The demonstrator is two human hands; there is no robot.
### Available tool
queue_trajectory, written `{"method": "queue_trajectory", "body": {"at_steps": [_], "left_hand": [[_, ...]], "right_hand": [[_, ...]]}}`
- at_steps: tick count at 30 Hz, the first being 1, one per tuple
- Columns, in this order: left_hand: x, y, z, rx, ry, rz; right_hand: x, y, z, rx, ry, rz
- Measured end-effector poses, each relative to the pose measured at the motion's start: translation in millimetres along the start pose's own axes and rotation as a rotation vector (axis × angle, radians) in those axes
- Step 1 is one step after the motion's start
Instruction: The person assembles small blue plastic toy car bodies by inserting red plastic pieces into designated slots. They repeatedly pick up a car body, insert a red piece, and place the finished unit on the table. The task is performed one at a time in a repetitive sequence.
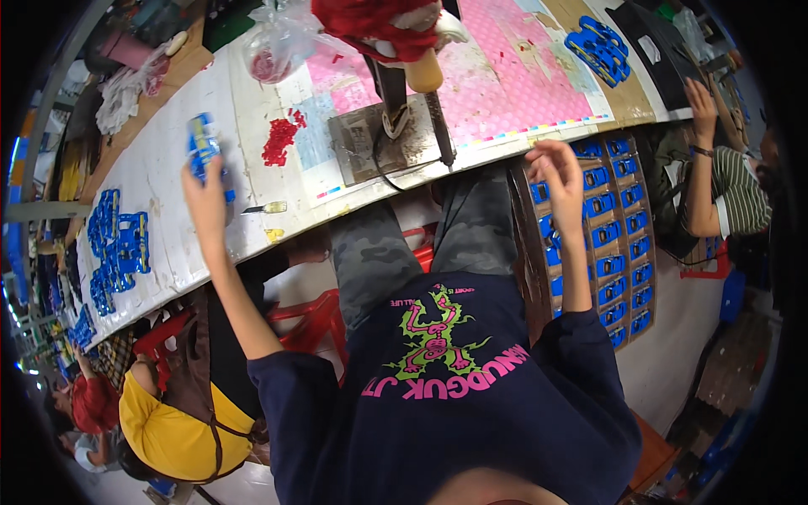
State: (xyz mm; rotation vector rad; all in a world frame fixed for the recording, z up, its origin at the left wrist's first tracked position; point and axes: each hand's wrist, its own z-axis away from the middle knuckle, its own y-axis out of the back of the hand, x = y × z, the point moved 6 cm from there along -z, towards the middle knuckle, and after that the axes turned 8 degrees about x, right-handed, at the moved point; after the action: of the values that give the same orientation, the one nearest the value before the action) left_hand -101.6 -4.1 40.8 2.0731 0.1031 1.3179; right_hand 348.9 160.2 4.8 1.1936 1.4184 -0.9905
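Observation:
Over the table's left side, my left hand (204, 192) is closed on blue plastic toy car parts (201, 139) with some yellow on them. Just beside its wrist, a small bit of blue (229, 196) shows. My right hand (559, 175) is raised near the table edge, above the partitioned cardboard box (578, 252). Its fingers are loosely bent and apart, and I see nothing in them. Blue toy cars (606, 233) lie in the box's compartments.
A bench press with a red cloth wrap (383, 29) stands mid-table on a metal plate (349, 143). Small red pieces (282, 139) lie left of it, near a small blade tool (268, 208). Blue part piles (114, 248) (599, 50) lie at both sides. Co-workers sit left (181, 417) and right (745, 189).

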Motion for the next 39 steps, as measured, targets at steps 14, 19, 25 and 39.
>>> {"method": "queue_trajectory", "body": {"at_steps": [14,19,25,39], "left_hand": [[-46,10,-19,0.162,-0.380,-0.447],[-56,26,-28,0.233,-0.367,-0.668],[2,-5,2,0.193,-0.685,-0.577],[55,-54,48,-0.160,-0.735,-0.222]], "right_hand": [[48,122,-189,0.467,-0.017,0.228],[68,134,-229,0.430,-0.037,0.264],[73,155,-241,0.518,-0.043,0.324],[84,172,-227,0.434,-0.195,0.089]]}}
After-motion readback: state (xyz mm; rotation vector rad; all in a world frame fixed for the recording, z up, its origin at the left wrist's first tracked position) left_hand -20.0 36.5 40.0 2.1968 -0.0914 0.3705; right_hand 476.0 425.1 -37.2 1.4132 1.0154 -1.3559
